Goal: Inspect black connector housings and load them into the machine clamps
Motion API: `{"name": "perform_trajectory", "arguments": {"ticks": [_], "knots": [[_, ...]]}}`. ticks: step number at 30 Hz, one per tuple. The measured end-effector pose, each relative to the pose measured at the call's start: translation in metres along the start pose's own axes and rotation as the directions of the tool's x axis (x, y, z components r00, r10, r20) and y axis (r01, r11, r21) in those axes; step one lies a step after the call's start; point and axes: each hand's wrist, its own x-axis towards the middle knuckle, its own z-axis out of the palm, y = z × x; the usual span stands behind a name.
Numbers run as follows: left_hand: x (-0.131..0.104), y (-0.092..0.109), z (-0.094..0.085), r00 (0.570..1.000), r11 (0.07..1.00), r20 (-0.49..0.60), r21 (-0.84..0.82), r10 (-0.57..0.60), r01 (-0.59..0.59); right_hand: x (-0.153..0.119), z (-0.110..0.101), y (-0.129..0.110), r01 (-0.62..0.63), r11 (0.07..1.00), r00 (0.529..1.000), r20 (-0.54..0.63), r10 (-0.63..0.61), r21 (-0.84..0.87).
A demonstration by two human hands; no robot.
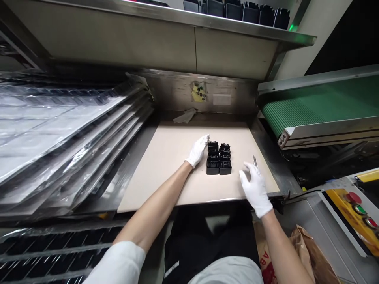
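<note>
Grey metal table (274,159), frame centre: flat beige board (166,157) bearing two columns of black plastic parts (218,158).

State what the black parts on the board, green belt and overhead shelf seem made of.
Black parts: probably moulded plastic, satin; crisp edges, soft highlights.
Green belt: likely rubber or PVC, matte, with fine ribs where it curves.
Overhead shelf: metal, perhaps stainless steel, by the grey sheen along its front edge.
</note>
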Motion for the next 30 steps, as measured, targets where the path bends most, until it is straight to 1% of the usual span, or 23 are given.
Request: {"name": "perform_trajectory", "arguments": {"ticks": [1, 2, 3, 4, 6, 8, 10, 12, 14, 16, 18, 20, 21, 23, 25, 27, 30], "knots": [[0.0, 0.0, 0.0, 1.0, 1.0, 0.021, -0.022, -0.004, 0.005, 0.019, 0.003, 0.002, 0.009, 0.997, 0.999, -0.04, -0.012, -0.082], [-0.001, 0.001, 0.0, 0.999, 0.999, 0.039, -0.045, -0.009, 0.011, 0.031, 0.004, 0.005, -0.003, 0.984, 0.997, -0.071, -0.01, -0.181], [-0.002, 0.001, 0.0, 0.998, 0.998, 0.056, -0.065, -0.014, 0.018, 0.038, 0.002, 0.008, -0.037, 0.96, 0.995, -0.097, 0.01, -0.277], [-0.003, 0.002, 0.0, 0.997, 0.996, 0.071, -0.082, -0.02, 0.026, 0.038, -0.001, 0.011, -0.081, 0.927, 0.993, -0.111, 0.043, -0.366], [-0.004, 0.003, 0.0, 0.995, 0.994, 0.095, -0.103, -0.032, 0.041, 0.027, -0.008, 0.017, -0.162, 0.847, 0.986, -0.116, 0.119, -0.507], [-0.005, 0.005, -0.001, 0.992, 0.993, 0.115, -0.101, -0.044, 0.056, 0.011, -0.01, 0.022, -0.203, 0.802, 0.979, -0.094, 0.181, -0.562], [-0.006, 0.006, -0.001, 0.99, 0.995, 0.13, -0.08, -0.054, 0.064, 0.003, -0.008, 0.027, -0.218, 0.779, 0.973, -0.065, 0.224, -0.588], [-0.005, 0.007, -0.002, 0.988, 0.996, 0.141, -0.053, -0.06, 0.068, 0.008, -0.004, 0.031, -0.229, 0.777, 0.967, -0.044, 0.252, -0.586], [-0.005, 0.009, -0.002, 0.987, 0.997, 0.15, -0.029, -0.065, 0.07, 0.022, -0.001, 0.033, -0.239, 0.79, 0.961, -0.023, 0.274, -0.565], [-0.005, 0.014, -0.002, 0.985, 0.997, 0.158, -0.016, -0.066, 0.069, 0.038, -0.002, 0.03, -0.252, 0.808, 0.957, -0.012, 0.29, -0.532], [-0.007, 0.018, -0.003, 0.985, 0.997, 0.162, -0.023, -0.066, 0.07, 0.052, -0.003, 0.02, -0.264, 0.833, 0.954, -0.006, 0.298, -0.486], [-0.009, 0.02, -0.004, 0.984, 0.996, 0.162, -0.025, -0.076, 0.081, 0.066, 0.002, 0.011, -0.265, 0.874, 0.956, 0.006, 0.293, -0.408], [-0.009, 0.019, -0.004, 0.983, 0.996, 0.16, -0.018, -0.085, 0.089, 0.074, 0.008, 0.008, -0.26, 0.9, 0.959, 0.017, 0.283, -0.35], [-0.007, 0.014, -0.004, 0.981, 0.995, 0.167, 0.013, -0.102, 0.101, 0.095, 0.027, 0.008, -0.253, 0.95, 0.962, 0.059, 0.267, -0.185], [-0.006, 0.011, -0.004, 0.977, 0.994, 0.185, 0.017, -0.109, 0.107, 0.119, 0.051, 0.013, -0.258, 0.966, 0.958, 0.133, 0.254, 0.014], [-0.006, 0.011, -0.005, 0.972, 0.993, 0.201, 0.003, -0.119, 0.121, 0.137, 0.074, 0.017, -0.278, 0.937, 0.947, 0.22, 0.232, 0.21], [-0.009, 0.015, -0.007, 0.966, 0.989, 0.214, -0.005, -0.144, 0.148, 0.149, 0.103, 0.019, -0.318, 0.841, 0.928, 0.328, 0.179, 0.438]]}}
